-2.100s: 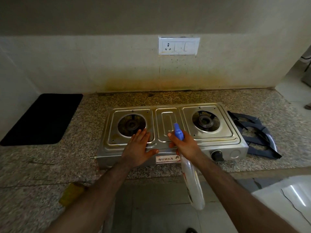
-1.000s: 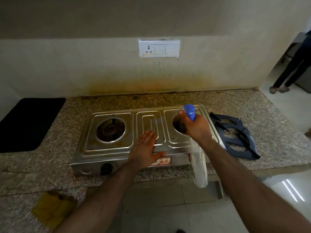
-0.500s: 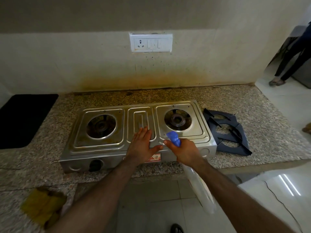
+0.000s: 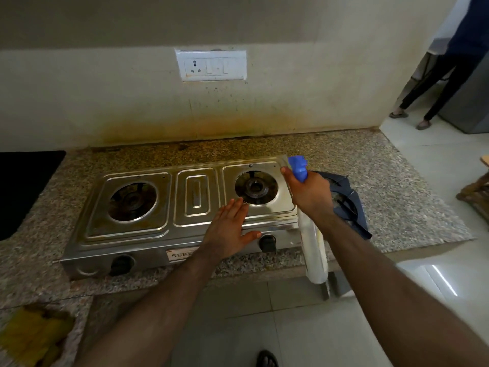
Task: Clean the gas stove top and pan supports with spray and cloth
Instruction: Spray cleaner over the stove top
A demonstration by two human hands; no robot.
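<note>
A black mat (image 4: 23, 186) is laid at the far left of the granite worktop (image 4: 397, 186), and a yellow cloth (image 4: 34, 337) is seen crumpled at the near-left corner, well apart from both hands. The two-burner steel gas stove (image 4: 148, 234) is positioned at the centre of the worktop, with both burners uncovered. The left hand (image 4: 230, 231) is pressed flat on the front edge of the stove top, just beside the right burner (image 4: 256, 187); its fingers (image 4: 234, 207) are held straight and close together, the thumb spread toward a control knob (image 4: 267, 242). The spray bottle (image 4: 313, 250) is gripped at its neck by the right hand (image 4: 312, 193), whose fingers are curled round it; the blue nozzle (image 4: 297, 166) is raised above the stove's right rear corner and the clear body is hung downward past the worktop edge. The dark pan supports (image 4: 352, 207) are stacked on the worktop just right of the stove, partly hidden behind the right hand. A switch plate (image 4: 211, 65) is mounted on the stained wall (image 4: 105, 102).
</note>
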